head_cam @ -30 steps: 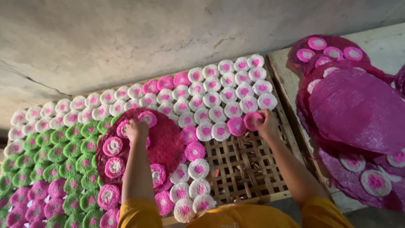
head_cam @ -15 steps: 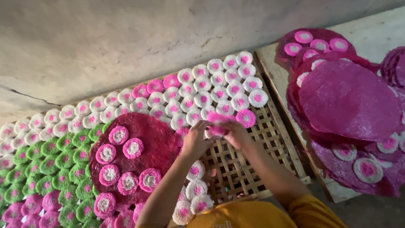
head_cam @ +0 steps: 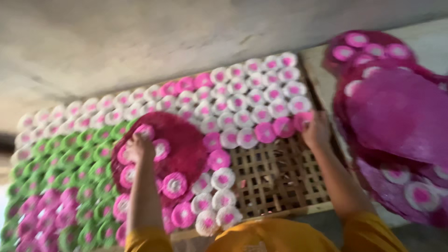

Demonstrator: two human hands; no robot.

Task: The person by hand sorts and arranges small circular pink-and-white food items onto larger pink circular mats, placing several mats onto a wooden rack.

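Small round discs, white, pink and green with pink centres, lie in rows on a woven bamboo tray (head_cam: 275,182). My left hand (head_cam: 139,148) rests on a large dark pink round mat (head_cam: 182,149) that carries several pink discs, its fingers curled over one of them. My right hand (head_cam: 317,130) is at the tray's right side, touching a pink disc (head_cam: 303,119) at the end of a row. The picture is blurred, so the grip of either hand is unclear.
Large magenta round sheets (head_cam: 401,116) with more small discs on them are stacked at the right. A grey concrete wall (head_cam: 163,37) runs behind the tray. Green discs (head_cam: 51,163) fill the tray's left part. My yellow sleeves show at the bottom.
Both hands were together near the tray's middle half a second ago. Now the left hand is back on the dark pink mat and the right hand has moved right to the row's end.
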